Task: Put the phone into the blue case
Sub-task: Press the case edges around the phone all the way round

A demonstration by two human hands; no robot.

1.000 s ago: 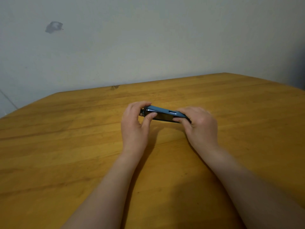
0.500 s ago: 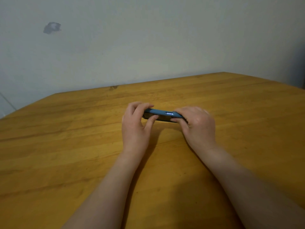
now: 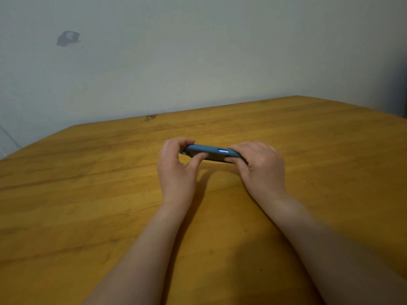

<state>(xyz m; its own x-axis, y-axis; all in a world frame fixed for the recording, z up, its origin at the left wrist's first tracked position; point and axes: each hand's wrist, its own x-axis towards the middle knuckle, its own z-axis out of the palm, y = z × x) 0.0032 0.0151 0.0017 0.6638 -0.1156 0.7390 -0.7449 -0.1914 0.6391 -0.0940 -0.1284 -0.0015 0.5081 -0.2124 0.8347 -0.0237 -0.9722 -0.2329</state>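
Note:
I hold a blue case (image 3: 208,149) edge-on between both hands, a little above the wooden table (image 3: 88,194). A dark phone (image 3: 217,159) shows as a thin black strip under the case's lower edge, and a small metallic side button sits in a cutout of the case. My left hand (image 3: 176,170) pinches the left end, thumb below and fingers curled over the top. My right hand (image 3: 259,166) grips the right end and covers it. How far the phone sits inside the case is hidden.
The table runs to a pale wall (image 3: 198,62) at the back, which has a grey patch (image 3: 67,38) at upper left. The table's left corner edge (image 3: 39,139) slants toward me. Both forearms lie over the near part of the table.
The case and phone have levelled out from a tilt, with the dark phone side less exposed. Both hands have shifted slightly and stayed closed on the ends.

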